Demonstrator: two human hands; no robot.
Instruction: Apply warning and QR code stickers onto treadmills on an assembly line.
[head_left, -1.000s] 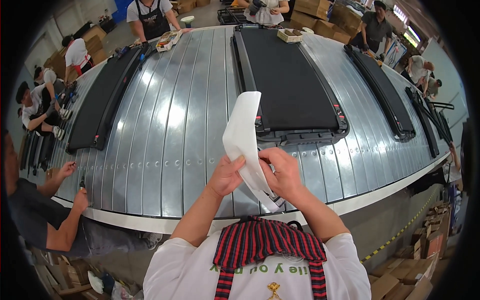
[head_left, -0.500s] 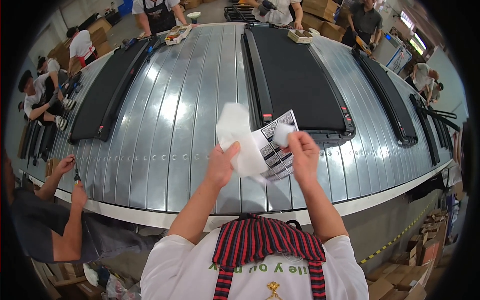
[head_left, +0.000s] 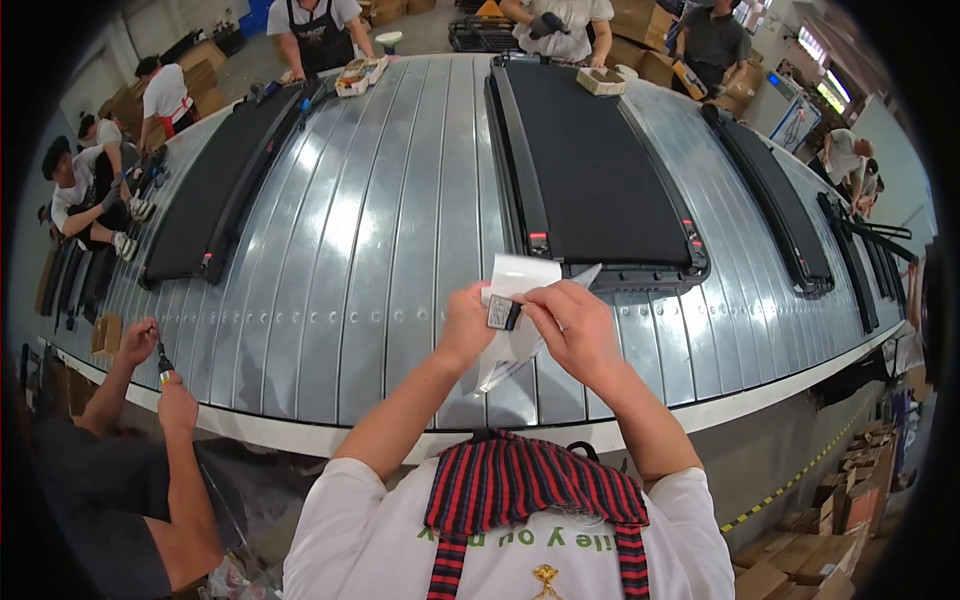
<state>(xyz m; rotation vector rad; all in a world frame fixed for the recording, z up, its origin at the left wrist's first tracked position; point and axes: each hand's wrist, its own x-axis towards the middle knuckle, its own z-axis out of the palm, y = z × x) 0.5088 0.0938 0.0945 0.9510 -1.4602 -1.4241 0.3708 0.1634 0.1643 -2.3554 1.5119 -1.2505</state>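
White paper sheet (head_left: pixel 517 346), gripped in the left hand (head_left: pixel 466 326), runs lengthwise toward the slatted metal bench's near edge (head_left: pixel 600 431); a small grey label (head_left: pixel 499 312) lies just left of the right hand (head_left: pixel 577 326), fingers pinching it.

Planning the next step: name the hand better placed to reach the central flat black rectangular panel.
Probably the right hand: it sits closer to the black panel; the left hand is farther left, and both are busy with white paper.

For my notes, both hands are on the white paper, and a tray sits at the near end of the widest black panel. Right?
Wrong end: the head view shows the tray at the far end of the widest black panel. The left hand and right hand are on the white paper.
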